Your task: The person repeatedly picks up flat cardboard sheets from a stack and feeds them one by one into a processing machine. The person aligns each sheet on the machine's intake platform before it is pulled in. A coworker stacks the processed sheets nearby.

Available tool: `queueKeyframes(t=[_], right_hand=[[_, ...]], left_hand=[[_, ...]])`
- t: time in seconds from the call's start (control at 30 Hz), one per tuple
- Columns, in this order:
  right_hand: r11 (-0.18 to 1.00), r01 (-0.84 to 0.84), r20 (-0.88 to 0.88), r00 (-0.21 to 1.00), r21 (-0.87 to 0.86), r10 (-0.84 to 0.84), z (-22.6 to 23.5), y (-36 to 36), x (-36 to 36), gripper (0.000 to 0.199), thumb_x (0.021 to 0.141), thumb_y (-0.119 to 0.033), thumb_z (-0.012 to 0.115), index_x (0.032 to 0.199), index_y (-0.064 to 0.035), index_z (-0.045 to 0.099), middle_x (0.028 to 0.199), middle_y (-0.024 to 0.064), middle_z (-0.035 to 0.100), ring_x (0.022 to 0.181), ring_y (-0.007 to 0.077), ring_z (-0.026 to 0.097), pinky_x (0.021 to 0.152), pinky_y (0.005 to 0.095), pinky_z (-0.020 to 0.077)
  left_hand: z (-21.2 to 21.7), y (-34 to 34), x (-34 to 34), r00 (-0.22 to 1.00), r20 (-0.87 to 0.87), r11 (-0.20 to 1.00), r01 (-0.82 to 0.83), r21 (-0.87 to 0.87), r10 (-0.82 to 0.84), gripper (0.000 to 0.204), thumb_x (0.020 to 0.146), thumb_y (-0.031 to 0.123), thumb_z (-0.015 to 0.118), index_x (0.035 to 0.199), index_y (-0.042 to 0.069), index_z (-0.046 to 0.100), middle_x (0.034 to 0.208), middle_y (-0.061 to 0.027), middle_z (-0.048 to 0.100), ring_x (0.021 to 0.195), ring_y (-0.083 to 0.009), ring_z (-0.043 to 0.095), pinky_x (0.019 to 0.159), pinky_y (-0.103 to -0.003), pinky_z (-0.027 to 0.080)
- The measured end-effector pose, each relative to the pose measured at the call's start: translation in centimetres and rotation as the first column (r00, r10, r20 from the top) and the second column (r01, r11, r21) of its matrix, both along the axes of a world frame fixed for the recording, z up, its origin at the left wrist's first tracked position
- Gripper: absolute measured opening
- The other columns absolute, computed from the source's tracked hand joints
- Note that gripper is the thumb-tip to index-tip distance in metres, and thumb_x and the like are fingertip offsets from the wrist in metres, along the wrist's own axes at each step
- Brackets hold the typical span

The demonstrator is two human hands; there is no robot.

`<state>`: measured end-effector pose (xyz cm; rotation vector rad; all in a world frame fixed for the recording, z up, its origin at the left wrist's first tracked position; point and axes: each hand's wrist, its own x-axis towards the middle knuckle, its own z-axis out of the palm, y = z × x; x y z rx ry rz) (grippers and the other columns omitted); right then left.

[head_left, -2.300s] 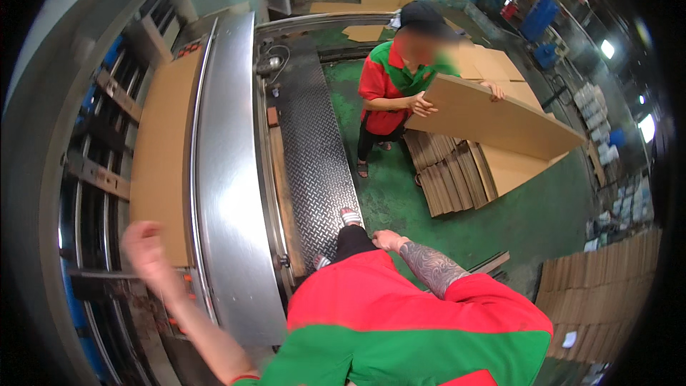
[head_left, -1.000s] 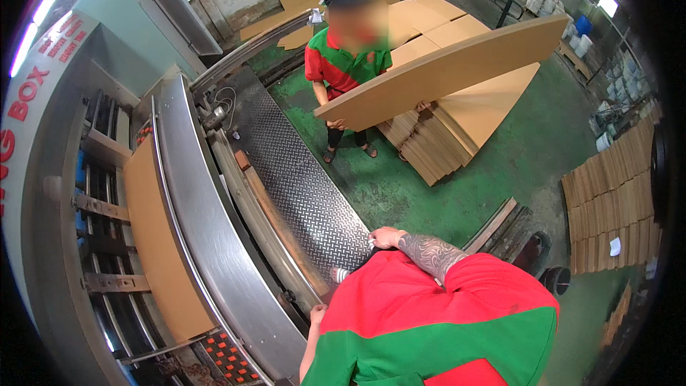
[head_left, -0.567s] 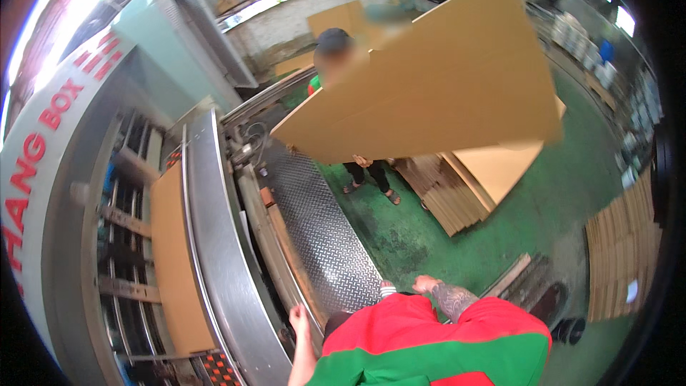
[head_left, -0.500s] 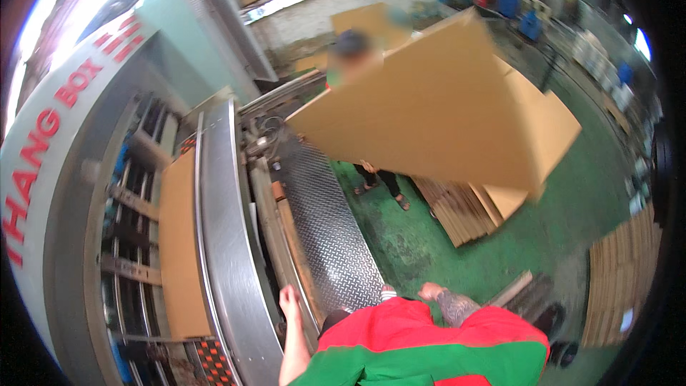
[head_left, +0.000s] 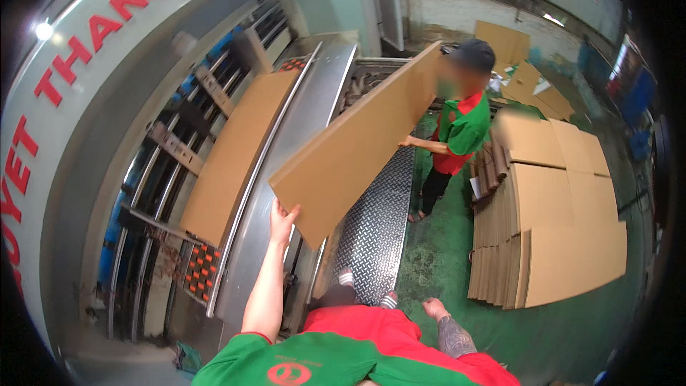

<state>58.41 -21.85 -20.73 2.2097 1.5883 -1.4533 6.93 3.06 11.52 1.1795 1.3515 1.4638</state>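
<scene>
Raised since the earlier frame, left hand [head_left: 281, 216] now grips the near lower corner of the sheet [head_left: 355, 144], fingers closed on its edge. Right hand [head_left: 434, 308] hangs low by the hip, loosely open, holding nothing. Sheet slants over the steel feed deck [head_left: 300, 146]. Co-worker's hand [head_left: 406, 141] steadies the far edge. Cardboard stack [head_left: 550, 229] on floor beyond.

Red-green shirt — tattooed right forearm.

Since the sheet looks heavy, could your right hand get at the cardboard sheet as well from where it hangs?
Probably yes: the right hand hangs low and empty, apart from the cardboard sheet, with open air between; the left hand already touches its near corner.
</scene>
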Motion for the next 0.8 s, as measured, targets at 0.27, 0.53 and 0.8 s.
queueKeyframes(t=[0.27,0.53,0.8], right_hand=[[0.99,-0.127,-0.028,0.991,0.059,0.129,1.4,8.6,-5.9,0.043,0.093,-0.037,0.061,0.11,0.0001,0.074,0.103,0.0187,0.077,0.103,0.0333,0.072,0.092,0.0418,0.055],[0.881,-0.121,-0.05,0.986,0.457,0.161,12.8,26.2,-19.9,0.04,0.097,-0.029,0.061,0.123,0.0006,0.067,0.114,0.023,0.073,0.109,0.0345,0.071,0.095,0.0413,0.0544],[0.171,-0.108,0.026,0.905,0.979,0.424,34.1,45.5,-42.4,0.044,0.095,-0.005,0.062,0.138,-0.0019,0.056,0.133,0.0189,0.061,0.127,0.0373,0.057,0.111,0.0442,0.0447]], left_hand=[[-1.0,0.6,-11.8,0.912,-0.196,0.922,-0.314,0.227,0.359,0.05,0.09,0.008,0.082,0.131,-0.002,0.056,0.122,-0.0127,0.07,0.112,-0.0212,0.067,0.099,-0.036,0.052],[-8.2,-9.5,-26.9,0.824,-0.293,0.865,-0.501,0.026,0.485,0.047,0.088,-0.003,0.08,0.128,-0.002,0.056,0.119,-0.0102,0.067,0.113,-0.0194,0.064,0.096,-0.035,0.055],[-9.8,-21.5,-28.5,0.643,-0.242,0.656,-0.754,-0.031,0.727,0.043,0.089,0.008,0.084,0.125,-0.003,0.061,0.116,-0.0099,0.068,0.102,-0.0206,0.066,0.088,-0.034,0.055]])
